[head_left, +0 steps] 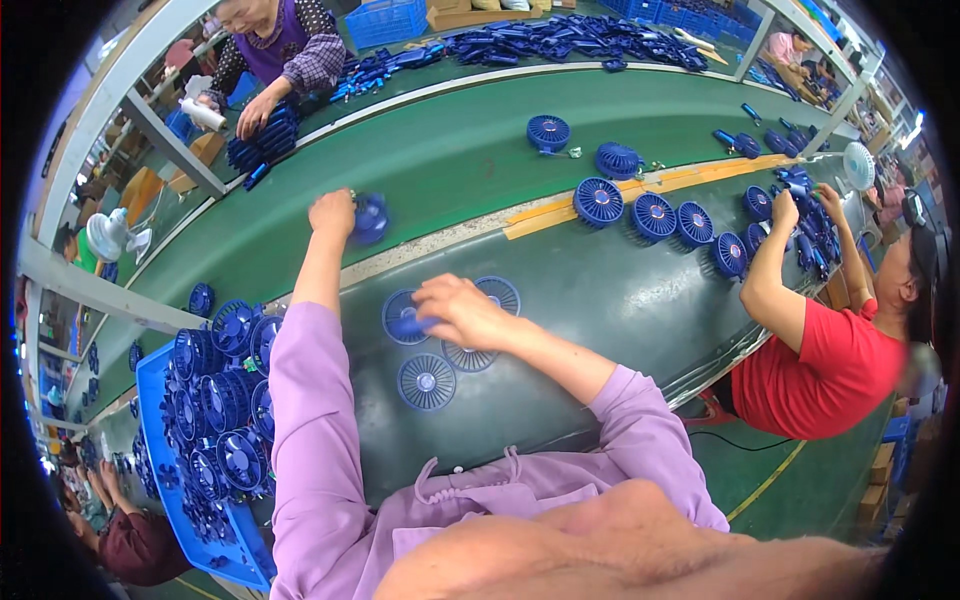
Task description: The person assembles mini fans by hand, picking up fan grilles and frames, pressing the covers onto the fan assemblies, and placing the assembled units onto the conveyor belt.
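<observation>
Over the green conveyor belt, my left hand is closed at the edge of a round blue fan head, blurred by motion. My right hand reaches over several round blue fan grilles lying flat on the dark worktable. A smeared blue piece, which looks like a fan blade, is at its fingertips above the upper left grille. My right hand partly covers two of the grilles.
A blue crate heaped with fan housings stands at my left. Finished-looking fan heads line the table's far right, beside a co-worker in red. Across the belt another person handles blue parts near a metal frame post.
</observation>
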{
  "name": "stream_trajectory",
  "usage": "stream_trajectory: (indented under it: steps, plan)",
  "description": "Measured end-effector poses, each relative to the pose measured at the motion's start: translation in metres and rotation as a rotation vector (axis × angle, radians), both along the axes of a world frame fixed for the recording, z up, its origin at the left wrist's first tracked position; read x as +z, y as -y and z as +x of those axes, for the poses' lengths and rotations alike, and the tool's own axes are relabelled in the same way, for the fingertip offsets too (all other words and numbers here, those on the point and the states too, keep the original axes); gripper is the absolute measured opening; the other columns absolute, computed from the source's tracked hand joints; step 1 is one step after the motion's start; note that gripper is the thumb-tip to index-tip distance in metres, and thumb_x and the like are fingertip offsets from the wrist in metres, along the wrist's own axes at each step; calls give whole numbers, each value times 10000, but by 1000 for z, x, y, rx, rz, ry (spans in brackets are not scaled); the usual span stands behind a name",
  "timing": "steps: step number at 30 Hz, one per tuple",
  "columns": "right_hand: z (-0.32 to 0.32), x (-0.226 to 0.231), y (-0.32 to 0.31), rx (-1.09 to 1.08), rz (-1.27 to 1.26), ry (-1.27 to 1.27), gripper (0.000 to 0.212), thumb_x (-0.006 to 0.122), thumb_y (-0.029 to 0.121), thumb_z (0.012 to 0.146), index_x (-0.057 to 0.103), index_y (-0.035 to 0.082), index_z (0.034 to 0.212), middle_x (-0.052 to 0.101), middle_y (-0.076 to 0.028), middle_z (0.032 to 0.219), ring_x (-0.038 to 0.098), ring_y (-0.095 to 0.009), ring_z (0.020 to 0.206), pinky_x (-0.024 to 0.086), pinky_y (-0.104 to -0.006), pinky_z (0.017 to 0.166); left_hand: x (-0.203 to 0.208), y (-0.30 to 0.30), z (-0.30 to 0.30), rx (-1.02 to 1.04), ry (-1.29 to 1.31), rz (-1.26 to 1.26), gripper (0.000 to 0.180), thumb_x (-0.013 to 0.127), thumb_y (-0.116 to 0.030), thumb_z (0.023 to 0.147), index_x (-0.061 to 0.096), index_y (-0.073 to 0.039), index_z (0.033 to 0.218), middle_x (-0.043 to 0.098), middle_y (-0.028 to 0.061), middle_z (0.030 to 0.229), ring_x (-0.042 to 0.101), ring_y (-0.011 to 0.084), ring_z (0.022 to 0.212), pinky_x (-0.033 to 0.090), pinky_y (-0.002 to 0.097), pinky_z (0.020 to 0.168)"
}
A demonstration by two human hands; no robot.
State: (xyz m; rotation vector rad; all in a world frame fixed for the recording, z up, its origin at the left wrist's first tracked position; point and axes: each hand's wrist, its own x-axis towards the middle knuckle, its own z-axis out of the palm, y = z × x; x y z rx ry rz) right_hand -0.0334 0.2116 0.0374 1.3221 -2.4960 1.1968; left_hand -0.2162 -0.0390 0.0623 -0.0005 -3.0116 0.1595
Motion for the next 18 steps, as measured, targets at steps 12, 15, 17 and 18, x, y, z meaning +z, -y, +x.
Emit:
stream_trajectory:
  steps: [12, 15, 17, 18]
  plan:
    - [-68, 23, 0, -418, -703, 365, 245, 700, 175, 830, 617, -1, 979, 657, -24, 831, 598, -71, 729, 500, -237, 670, -50, -91, 85, -46, -145, 1939, 414, 443, -406, 978, 583, -40, 1111, 630, 107, 1095, 603, 217, 959, 477, 377, 842]
    - [-61, 14, 3, -485, -605, 229, 393, 705, 160, 800, 558, 30, 1140, 667, -94, 935, 649, -163, 827, 513, -300, 764, -26, -108, 124, -180, 112, 2459, 591, 344, -529, 973, 456, -51, 1302, 553, 122, 1250, 544, 230, 1140, 431, 418, 987]
    - [-51, 20, 15, -523, -489, 55, 526, 695, 142, 764, 516, 91, 1256, 597, -165, 1119, 599, -279, 1024, 482, -375, 878, -29, -96, 134, -144, 164, 2576, 635, 301, -571, 964, 458, -67, 1318, 545, 111, 1279, 521, 257, 1186, 413, 438, 1009]
    - [-47, 24, 18, -502, -432, -67, 540, 685, 132, 761, 509, 92, 1269, 562, -165, 1170, 554, -300, 1075, 456, -388, 917, -31, -93, 140, -67, 188, 2588, 638, 301, -577, 961, 464, -73, 1315, 545, 108, 1282, 517, 259, 1191, 410, 444, 1011]
